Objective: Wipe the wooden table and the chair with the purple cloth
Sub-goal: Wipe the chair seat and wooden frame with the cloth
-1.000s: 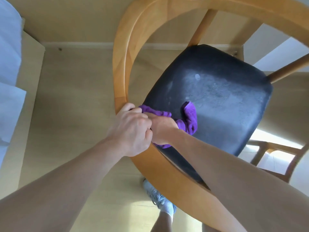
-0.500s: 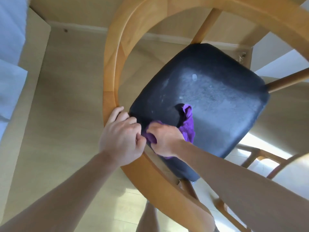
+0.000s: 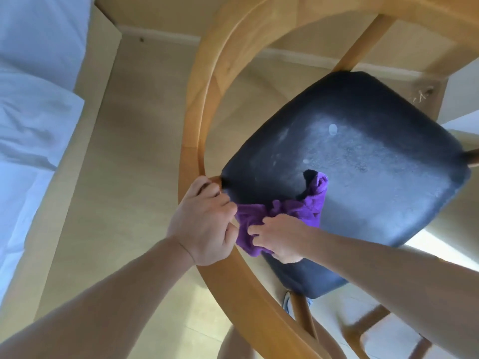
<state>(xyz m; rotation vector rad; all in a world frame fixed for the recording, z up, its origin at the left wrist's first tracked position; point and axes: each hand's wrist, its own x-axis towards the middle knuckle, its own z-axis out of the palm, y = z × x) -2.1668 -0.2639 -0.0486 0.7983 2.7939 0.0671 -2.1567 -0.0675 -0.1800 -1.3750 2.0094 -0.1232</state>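
Note:
I look down on a wooden chair with a curved back rail and a dark padded seat marked with dusty smears. My left hand grips the rail at the seat's near-left corner. My right hand holds the bunched purple cloth against the seat's near edge, beside the rail. One end of the cloth trails up onto the seat. The wooden table is out of view.
A bed with white sheets and a pale wooden frame runs along the left. Light wood floor lies around the chair. Another chair's wooden rungs show at the lower right. My foot is under the seat.
The right hand has slid the cloth along the seat's near edge and bunched it against the rail. My left hand has shifted a little along the rail. The camera has moved slightly.

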